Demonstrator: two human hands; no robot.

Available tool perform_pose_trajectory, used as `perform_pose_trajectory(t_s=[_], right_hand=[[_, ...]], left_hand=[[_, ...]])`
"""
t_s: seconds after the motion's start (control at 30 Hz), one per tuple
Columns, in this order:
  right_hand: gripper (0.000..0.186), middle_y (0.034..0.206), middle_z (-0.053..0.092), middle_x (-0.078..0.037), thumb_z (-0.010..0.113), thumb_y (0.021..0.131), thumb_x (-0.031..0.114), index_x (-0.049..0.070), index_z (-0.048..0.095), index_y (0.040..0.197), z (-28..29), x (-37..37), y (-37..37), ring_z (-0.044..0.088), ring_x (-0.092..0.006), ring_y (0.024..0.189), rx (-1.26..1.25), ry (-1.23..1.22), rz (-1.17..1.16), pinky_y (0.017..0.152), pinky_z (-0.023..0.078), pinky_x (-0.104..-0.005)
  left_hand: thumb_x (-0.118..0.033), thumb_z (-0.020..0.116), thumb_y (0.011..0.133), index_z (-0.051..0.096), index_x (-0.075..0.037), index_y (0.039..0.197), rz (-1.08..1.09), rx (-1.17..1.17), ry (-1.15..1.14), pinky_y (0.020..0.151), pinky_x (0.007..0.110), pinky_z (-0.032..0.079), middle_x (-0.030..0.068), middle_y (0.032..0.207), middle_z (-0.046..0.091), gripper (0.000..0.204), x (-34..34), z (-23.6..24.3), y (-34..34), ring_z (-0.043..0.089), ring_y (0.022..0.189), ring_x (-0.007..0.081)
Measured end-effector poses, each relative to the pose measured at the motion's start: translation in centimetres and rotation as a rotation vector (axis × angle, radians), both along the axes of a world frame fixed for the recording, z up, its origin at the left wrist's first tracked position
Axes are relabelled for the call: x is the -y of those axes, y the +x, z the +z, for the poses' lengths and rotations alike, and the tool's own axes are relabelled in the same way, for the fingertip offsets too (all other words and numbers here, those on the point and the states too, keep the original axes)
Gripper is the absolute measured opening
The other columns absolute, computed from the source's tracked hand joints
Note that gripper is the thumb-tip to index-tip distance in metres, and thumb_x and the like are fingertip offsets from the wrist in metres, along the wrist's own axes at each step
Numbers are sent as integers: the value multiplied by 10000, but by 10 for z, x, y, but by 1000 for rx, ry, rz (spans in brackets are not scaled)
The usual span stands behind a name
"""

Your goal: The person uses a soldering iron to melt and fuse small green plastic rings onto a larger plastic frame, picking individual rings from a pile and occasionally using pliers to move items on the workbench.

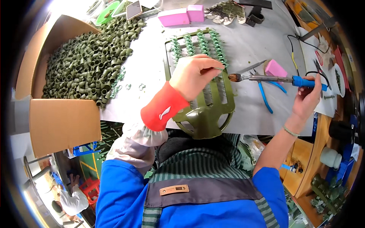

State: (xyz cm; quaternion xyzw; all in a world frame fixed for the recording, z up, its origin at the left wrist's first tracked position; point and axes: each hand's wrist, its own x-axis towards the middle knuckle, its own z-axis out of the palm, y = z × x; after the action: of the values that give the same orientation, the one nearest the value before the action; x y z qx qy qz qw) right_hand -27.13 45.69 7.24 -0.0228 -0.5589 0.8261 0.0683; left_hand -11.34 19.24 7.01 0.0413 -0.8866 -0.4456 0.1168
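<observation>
My left hand (pixel 194 76), in a red wristband, pinches a small, thin piece, hard to make out, over an olive-green plastic frame (pixel 197 123) with rows of pale green rings (pixel 201 43). My right hand (pixel 306 95) grips the blue handle of a soldering iron (pixel 277 78), its dark, crusted tip beside my left fingertips. Blue-handled pliers (pixel 264 97) lie under the iron, beside a pink block (pixel 275 68).
A cardboard box (pixel 64 123) heaped with olive-green fittings (pixel 85 68) stands at left. At the back are pink blocks (pixel 173 17), a phone (pixel 134 9) and a stained glove (pixel 228 11). Cables (pixel 292 51) run at right. A co-worker (pixel 74 201) is at lower left.
</observation>
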Motion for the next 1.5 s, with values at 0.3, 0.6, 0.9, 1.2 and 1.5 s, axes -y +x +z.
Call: perform_pose_trajectory(t_s=[0.3,0.6,0.9,1.2,1.5], right_hand=[[321,635,566,-36,659,841,322,44,596,692,-9,3,-4,434,-70,505,7,-48,18,477,333,-205],[318,630,590,-56,655,844,310,32,607,697,-14,7,-4,457,-73,492,15,-61,21,468,349,-197],[343,604,581,-48,650,850,318,26,604,677,-18,18,-4,467,-75,483,20,-48,38,450,360,-187],[308,693,558,-1,595,880,352,69,580,760,-11,-17,-11,401,-62,526,51,7,-48,480,283,-202],[276,736,570,-9,615,871,325,73,573,769,-7,-8,-2,400,-54,494,77,-47,-17,436,265,-189]], left_hand=[[-53,669,792,701,-48,918,12,-105,-173,677,278,503,46,860,655,131,-8,-18,-18,607,728,195],[-126,686,762,721,-116,866,37,-294,-535,780,324,442,-1,836,678,110,-8,-26,-21,553,828,200],[-174,715,737,729,-164,831,99,-283,-551,808,326,386,-52,821,685,96,-15,-38,-25,538,856,166],[-157,691,797,685,-124,925,-8,-321,-336,814,343,446,-4,847,679,133,4,-22,-19,582,880,172],[-297,649,872,580,-45,876,826,518,-446,481,258,473,55,591,626,260,177,-53,137,600,463,131]])
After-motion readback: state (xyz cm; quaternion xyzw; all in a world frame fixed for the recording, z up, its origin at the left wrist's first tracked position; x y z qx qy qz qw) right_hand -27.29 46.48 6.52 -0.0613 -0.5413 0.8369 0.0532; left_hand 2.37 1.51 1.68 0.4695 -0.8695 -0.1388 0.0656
